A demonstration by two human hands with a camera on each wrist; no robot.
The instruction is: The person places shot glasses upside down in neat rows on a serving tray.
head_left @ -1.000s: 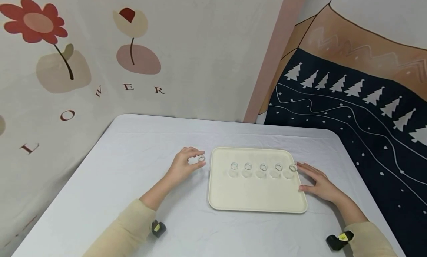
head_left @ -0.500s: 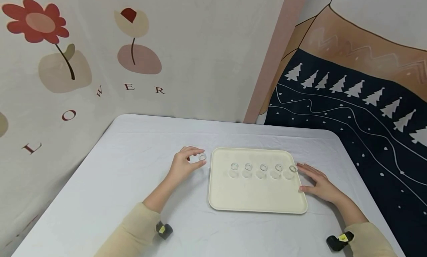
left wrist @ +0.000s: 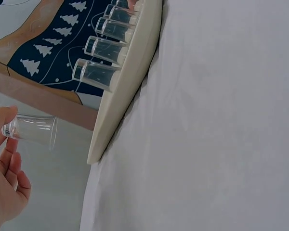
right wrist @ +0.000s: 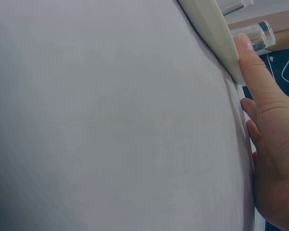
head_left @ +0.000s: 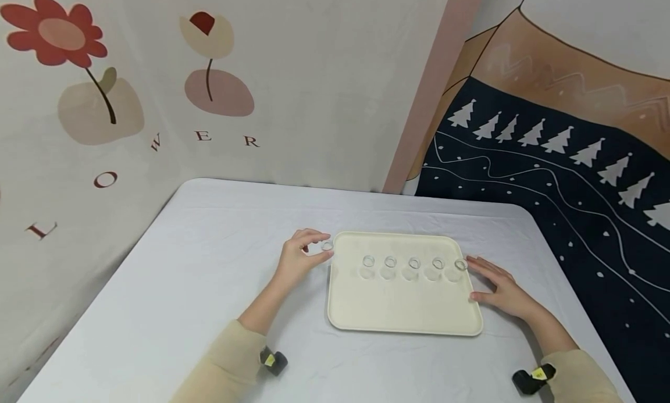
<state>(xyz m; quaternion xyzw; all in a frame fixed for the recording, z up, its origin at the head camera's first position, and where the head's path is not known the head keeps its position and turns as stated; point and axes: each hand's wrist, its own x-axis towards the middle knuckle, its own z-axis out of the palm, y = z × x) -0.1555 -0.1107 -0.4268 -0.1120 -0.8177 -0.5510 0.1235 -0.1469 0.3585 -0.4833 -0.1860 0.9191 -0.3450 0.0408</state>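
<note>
**Left hand holding a sixth glass at the tray's left rim**

I am pinching a small clear cylindrical glass [head_left: 327, 246] between the thumb and fingertips of my left hand [head_left: 296, 259]. I am holding it clear of the tabletop, just beside the upper left corner of the cream rectangular plastic tray [head_left: 398, 310]; in the left wrist view the glass [left wrist: 31, 130] is hanging in the air, apart from the tray's rim [left wrist: 116, 113], with my fingers [left wrist: 2, 126] curling round its thick base end.

Five more small clear glasses are standing upright in a row across the tray's far half, evenly spaced, from the leftmost glass [head_left: 369, 262] to the rightmost glass [head_left: 460, 266]. The same row is showing in the left wrist view, its nearest glass [left wrist: 95, 74] sitting inside the tray's edge.

My right hand [head_left: 497, 288] is lying flat on the white tablecloth [head_left: 199, 286], fingers straight and holding nothing, resting against the tray's right rim. In the right wrist view my forefinger [right wrist: 254, 72] is touching the tray's edge [right wrist: 211, 33], just beside the rightmost glass [right wrist: 253, 37].

Behind the table, a flower-patterned wall hanging [head_left: 157, 83] and a dark tree-patterned cloth [head_left: 549, 176] are hanging.
</note>
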